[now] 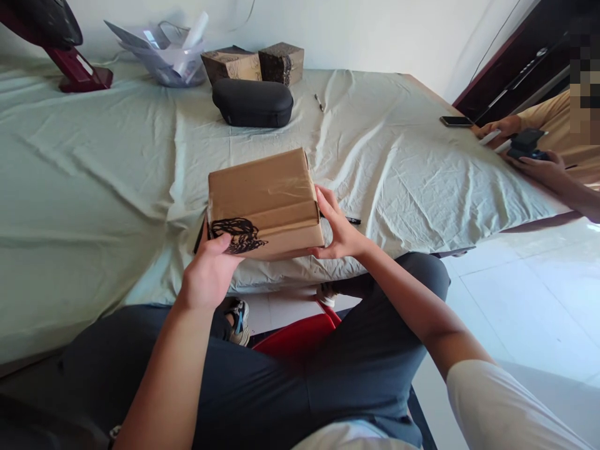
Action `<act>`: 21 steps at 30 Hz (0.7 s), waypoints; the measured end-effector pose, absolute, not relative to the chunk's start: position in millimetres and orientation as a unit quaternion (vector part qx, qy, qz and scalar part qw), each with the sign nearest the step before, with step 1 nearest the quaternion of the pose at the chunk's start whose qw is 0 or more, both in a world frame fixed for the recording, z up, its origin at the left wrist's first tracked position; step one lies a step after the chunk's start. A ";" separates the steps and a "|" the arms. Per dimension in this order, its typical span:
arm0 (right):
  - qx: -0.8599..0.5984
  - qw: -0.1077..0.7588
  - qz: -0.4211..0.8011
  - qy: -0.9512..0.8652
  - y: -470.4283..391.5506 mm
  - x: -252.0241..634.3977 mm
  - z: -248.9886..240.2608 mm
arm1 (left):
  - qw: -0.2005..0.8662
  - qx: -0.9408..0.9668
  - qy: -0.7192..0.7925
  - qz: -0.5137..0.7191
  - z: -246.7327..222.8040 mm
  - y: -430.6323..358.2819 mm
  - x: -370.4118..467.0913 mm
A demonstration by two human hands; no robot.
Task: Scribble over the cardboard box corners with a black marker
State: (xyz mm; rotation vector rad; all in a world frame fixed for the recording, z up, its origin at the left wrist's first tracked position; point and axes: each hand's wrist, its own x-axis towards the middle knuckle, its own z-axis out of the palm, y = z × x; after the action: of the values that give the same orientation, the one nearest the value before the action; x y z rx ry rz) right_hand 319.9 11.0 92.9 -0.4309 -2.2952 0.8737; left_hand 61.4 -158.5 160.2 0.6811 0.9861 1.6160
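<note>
Between my two hands is a brown cardboard box (262, 190), tilted at the near edge of the cloth-covered table. Black scribbled marker lines cover the lower left of its near side. My left hand (212, 269) grips the lower left corner, thumb on the scribble and the other fingers hidden behind. On the right end, my right hand (338, 228) holds the box with fingers at the side and thumb near the bottom edge. A black marker (354, 220) lies on the cloth just beyond my right hand, partly hidden. Whether the box touches the table I cannot tell.
A black zip case (253, 103) lies farther back, before two scribbled cardboard boxes (234, 64). A clear plastic bowl (164, 65) with papers and a dark red stand (84, 78) are back left. A pen (319, 102), a phone (455, 122) and another person's hands (544, 165) are rightward.
</note>
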 end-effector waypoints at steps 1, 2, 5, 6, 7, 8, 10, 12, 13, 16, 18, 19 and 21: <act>-0.159 0.320 0.323 -0.876 8.6 319.0 93.9 | 0.532 0.266 0.427 0.681 162.7 -158.9 61.5; -0.156 0.322 0.318 -0.878 6.0 317.9 95.0 | 0.528 0.252 0.435 0.685 164.2 -158.9 61.1; -0.170 0.313 0.324 -0.876 -0.3 314.9 98.9 | 0.511 0.238 0.446 0.695 165.2 -158.1 60.1; -0.180 0.307 0.331 -0.874 -1.3 314.2 100.1 | 0.505 0.237 0.450 0.697 165.0 -157.8 60.5; -0.188 0.302 0.339 -0.871 -1.5 313.6 101.0 | 0.499 0.235 0.454 0.700 164.6 -157.5 61.6; -0.192 0.300 0.346 -0.868 -1.2 313.3 101.6 | 0.495 0.233 0.456 0.702 164.2 -157.2 63.3; -0.194 0.303 0.357 -0.862 0.3 312.9 102.1 | 0.494 0.229 0.452 0.707 163.7 -156.4 67.6; -0.195 0.308 0.365 -0.856 1.6 312.8 102.0 | 0.502 0.224 0.441 0.710 164.0 -155.8 71.4; -0.197 0.310 0.369 -0.854 1.8 312.8 101.9 | 0.506 0.221 0.436 0.710 164.6 -155.6 72.5; -0.199 0.310 0.370 -0.853 1.4 313.3 101.6 | 0.508 0.209 0.442 0.710 166.9 -155.6 71.9; -0.193 0.313 0.368 -0.854 1.6 314.1 101.1 | 0.506 0.204 0.451 0.706 167.3 -155.5 70.0; -0.189 0.317 0.368 -0.853 2.0 314.4 100.6 | 0.505 0.204 0.454 0.705 166.7 -155.2 69.3; -0.184 0.328 0.366 -0.851 3.0 314.8 98.7 | 0.495 0.209 0.456 0.710 162.9 -153.6 68.9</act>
State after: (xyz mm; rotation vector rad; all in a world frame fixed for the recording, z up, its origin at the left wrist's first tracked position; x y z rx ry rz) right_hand 314.8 3.0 98.7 -0.4806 -2.2275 0.9588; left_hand 68.9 -153.6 162.9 0.5073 1.1057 1.7199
